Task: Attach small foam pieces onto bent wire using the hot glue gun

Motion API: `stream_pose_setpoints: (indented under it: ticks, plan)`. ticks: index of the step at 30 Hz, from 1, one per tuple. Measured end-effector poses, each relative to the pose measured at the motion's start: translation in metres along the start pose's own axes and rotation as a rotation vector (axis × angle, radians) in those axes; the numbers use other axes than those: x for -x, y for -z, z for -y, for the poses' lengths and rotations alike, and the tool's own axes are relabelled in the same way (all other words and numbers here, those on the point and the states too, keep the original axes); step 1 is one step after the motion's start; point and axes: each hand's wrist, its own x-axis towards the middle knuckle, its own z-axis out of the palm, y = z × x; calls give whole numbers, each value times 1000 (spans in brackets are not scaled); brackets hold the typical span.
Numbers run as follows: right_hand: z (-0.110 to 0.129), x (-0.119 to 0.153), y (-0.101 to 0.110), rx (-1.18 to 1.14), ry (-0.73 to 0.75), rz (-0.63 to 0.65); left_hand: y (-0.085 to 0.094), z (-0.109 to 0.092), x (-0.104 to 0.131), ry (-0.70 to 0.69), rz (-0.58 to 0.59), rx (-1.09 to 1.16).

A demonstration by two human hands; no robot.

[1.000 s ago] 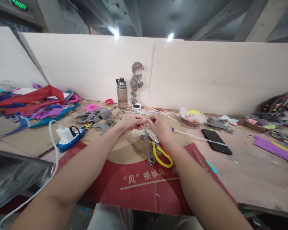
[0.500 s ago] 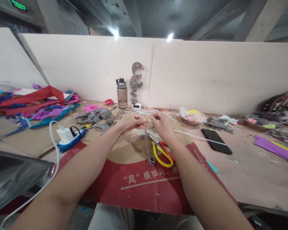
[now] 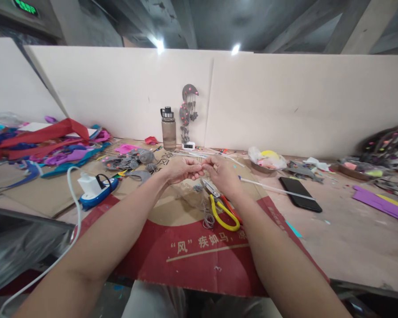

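Lying at the centre left, loose grey pieces with pink dots [image 3: 117,163] sit near a grey yarn ball [image 3: 146,156], seemingly not yet taken up. At the centre, the left hand [image 3: 185,170] meets the right hand [image 3: 220,173], fingertips drawn together; anything between them is too small to see, so I cannot tell whether either grip is closed. Above them, a hanging ornament [image 3: 189,93] against the pale board [image 3: 119,92] looks complete. Just below the hands, the thin grey string [image 3: 208,222] lies coiled on the cardboard [image 3: 215,271], beside yellow-handled scissors [image 3: 230,226], out of both hands. The fine handwork seems partway along; how much is left cannot be told.
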Motion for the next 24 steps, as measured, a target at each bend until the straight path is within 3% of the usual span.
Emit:
stream_pose_setpoints:
  ticks: [5, 11, 17, 21, 24]
  plan:
    - [0, 0, -2, 124, 70, -39, 2, 2, -1, -13, 17, 22]
    - [2, 0, -1, -19, -76, -141, -1, 2, -2, -116, -74, -126]
    - [3, 0, 0, -108, -66, 7, -7, 1, -3, -425, -275, -340]
    - [18, 7, -14, -133, 52, 104, -2, 1, -4, -466, -350, -265]
    - [36, 13, -25, -139, 161, 294, 0, -1, -2, -437, -296, -135]
